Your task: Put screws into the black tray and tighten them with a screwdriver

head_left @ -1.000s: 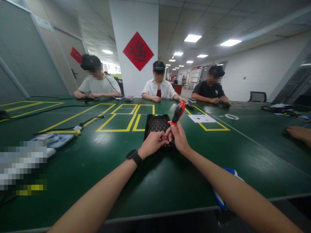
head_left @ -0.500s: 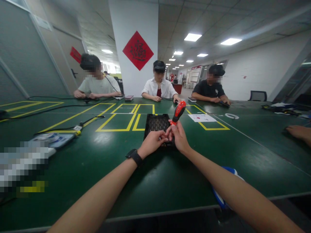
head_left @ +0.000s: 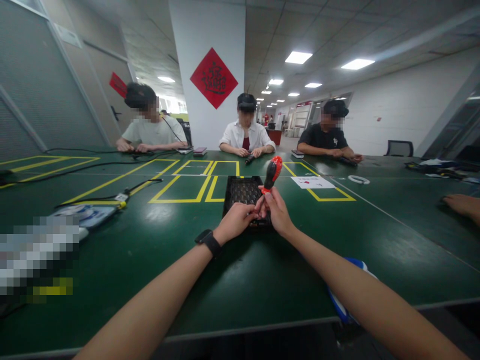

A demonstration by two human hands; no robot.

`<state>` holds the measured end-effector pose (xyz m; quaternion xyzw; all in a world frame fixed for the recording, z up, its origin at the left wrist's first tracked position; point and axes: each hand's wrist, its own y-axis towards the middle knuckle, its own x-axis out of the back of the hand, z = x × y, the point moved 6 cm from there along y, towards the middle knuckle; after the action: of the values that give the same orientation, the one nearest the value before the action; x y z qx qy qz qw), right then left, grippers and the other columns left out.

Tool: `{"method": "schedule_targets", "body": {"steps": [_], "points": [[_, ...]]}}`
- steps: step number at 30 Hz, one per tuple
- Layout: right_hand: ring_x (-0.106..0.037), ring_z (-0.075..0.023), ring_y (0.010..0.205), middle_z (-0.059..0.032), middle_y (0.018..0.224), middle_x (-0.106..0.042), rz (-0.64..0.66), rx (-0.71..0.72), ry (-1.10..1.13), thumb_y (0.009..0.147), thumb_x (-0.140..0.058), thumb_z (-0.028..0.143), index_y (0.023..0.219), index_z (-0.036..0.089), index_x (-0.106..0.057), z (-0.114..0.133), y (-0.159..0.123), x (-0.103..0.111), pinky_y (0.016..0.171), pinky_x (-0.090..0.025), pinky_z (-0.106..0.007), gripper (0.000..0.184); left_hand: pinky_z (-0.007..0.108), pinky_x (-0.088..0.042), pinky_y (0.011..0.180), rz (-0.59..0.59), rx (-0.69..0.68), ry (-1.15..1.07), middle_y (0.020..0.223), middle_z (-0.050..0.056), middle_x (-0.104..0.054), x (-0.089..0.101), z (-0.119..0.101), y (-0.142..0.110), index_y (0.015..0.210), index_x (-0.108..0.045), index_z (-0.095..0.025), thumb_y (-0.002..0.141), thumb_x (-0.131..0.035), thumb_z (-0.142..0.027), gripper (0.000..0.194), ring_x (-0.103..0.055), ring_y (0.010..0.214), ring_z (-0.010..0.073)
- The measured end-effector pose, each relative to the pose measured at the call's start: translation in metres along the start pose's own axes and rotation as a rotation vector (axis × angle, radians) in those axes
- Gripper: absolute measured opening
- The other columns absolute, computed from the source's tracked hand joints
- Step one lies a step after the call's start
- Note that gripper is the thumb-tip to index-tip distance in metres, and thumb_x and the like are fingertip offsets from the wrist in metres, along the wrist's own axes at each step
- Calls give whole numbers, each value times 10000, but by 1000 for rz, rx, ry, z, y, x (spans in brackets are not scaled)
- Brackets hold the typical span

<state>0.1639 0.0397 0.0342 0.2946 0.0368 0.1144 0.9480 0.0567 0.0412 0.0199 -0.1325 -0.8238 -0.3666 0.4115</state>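
My right hand (head_left: 276, 210) grips a screwdriver (head_left: 273, 172) low down, with its red and black handle pointing up and leaning slightly right. My left hand (head_left: 240, 218) has its fingertips pinched close to the screwdriver's lower end. Whatever lies between those fingers is hidden or too small to make out. Under both hands is a black tray (head_left: 240, 186) with a patterned floor, lying on the green table (head_left: 187, 250). The screwdriver's tip is covered by my fingers.
Across the table sit three people with head-worn devices. A white paper sheet (head_left: 313, 182) and a white ring (head_left: 358, 179) lie to the right. Cables (head_left: 142, 187) and a flat pack (head_left: 90, 215) lie left. A blue-and-white object (head_left: 339, 300) shows under my right forearm. Another person's hand (head_left: 461, 204) rests far right.
The screwdriver's handle has turned about its axis and tilts slightly less to the right. My hands stay nearly in place. The person opposite has brought their hands together around a dark object.
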Motion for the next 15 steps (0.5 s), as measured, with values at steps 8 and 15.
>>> {"method": "schedule_targets", "body": {"steps": [8, 15], "points": [[-442, -52, 437, 25, 695, -574, -36, 28, -50, 867, -371, 437, 1097, 204, -431, 5, -2, 0, 455, -369, -195, 333, 221, -337, 595, -92, 36, 56, 677, 10, -605, 4, 0, -2, 735, -593, -153, 768, -579, -370, 220, -527, 636, 126], [-442, -54, 427, 26, 694, -571, -8, 8, -11, 882, -346, 424, 1118, 211, -410, 2, 0, 0, 438, -358, -197, 325, 237, -358, 670, -52, -25, 81, 679, 19, -621, 5, -6, -1, 749, -621, -161, 830, -503, -256, 172, -549, 680, 131]]}}
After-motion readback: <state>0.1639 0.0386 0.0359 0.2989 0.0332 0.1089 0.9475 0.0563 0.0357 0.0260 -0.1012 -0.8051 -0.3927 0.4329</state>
